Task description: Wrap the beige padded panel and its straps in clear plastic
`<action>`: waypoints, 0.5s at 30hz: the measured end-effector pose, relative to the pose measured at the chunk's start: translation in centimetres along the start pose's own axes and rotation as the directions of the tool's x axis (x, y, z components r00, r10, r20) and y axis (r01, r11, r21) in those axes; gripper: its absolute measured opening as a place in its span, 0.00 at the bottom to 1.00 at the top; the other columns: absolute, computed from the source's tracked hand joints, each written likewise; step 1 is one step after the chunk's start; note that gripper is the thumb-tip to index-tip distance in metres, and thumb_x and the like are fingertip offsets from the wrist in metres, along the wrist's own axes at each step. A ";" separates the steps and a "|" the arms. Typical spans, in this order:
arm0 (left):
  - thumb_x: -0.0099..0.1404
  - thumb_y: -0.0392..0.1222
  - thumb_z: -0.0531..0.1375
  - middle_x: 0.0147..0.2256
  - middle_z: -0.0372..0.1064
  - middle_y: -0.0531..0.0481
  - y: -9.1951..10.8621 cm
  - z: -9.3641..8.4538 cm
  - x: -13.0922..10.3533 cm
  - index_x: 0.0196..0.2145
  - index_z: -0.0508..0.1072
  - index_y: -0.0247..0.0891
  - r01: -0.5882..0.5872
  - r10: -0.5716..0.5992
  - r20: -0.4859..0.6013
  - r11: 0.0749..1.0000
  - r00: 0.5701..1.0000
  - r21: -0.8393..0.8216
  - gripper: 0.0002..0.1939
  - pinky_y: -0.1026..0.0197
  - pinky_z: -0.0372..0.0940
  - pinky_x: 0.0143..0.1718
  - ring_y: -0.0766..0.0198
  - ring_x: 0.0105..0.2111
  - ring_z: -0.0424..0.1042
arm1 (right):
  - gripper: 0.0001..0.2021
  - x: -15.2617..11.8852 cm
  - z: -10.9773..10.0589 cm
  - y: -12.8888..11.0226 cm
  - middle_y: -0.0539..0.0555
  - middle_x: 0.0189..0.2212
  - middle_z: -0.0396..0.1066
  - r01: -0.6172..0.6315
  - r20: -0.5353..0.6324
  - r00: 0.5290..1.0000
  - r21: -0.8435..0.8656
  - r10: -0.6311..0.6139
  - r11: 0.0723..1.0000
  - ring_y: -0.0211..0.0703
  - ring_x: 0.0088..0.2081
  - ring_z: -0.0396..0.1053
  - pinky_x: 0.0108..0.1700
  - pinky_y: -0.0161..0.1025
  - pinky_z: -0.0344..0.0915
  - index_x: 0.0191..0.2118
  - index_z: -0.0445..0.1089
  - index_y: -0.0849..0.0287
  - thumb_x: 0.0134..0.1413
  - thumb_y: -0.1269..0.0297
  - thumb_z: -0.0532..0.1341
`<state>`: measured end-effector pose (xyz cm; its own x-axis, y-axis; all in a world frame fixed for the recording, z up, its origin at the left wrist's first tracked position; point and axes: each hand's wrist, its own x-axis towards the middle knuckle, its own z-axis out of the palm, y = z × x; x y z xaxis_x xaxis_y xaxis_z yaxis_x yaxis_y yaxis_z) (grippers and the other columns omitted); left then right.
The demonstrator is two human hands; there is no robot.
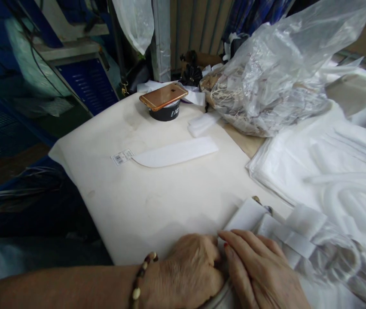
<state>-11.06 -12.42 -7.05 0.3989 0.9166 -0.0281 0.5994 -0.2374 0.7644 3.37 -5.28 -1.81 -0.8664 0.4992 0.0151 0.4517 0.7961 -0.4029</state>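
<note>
Head view: both hands meet at the desk's (pixel 144 201) near edge.
Left hand (pixel 191 268): curled narrow, pinching the white fabric strip (pixel 245 216).
Right hand (pixel 260 268): flat, pressing the strip steady.
Phone (pixel 163 96): beyond the strip, parked atop a black cup (pixel 165 114).

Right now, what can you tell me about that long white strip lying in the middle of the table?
The white strip looks like a flat piece of stiff fabric, long and narrow. Its right end is cut square and its left end tapers to a curved point. It lies flat on the cream table cover, slanting slightly up to the right. A small printed label sits at its pointed end; whether it is attached cannot be told. Neither hand touches the strip; both are at the near edge of the table.
</note>
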 end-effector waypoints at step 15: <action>0.57 0.39 0.62 0.53 0.64 0.40 -2.4 0.1 -3.1 0.63 0.47 0.41 0.114 -0.155 -0.230 0.977 0.961 -0.182 0.40 0.50 0.64 0.53 0.51 0.54 0.63 | 0.18 1.6 3.5 -1.0 0.53 0.33 0.72 -0.303 -0.314 0.902 0.022 0.295 0.953 0.43 0.35 0.70 0.40 0.39 0.62 0.46 0.64 0.59 0.51 0.80 0.49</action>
<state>-13.68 -14.74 -8.86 0.1303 0.9915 0.0027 0.5051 -0.0687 0.8603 0.79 -6.47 -4.56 -0.5817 0.7926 0.1826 0.6882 0.5993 -0.4088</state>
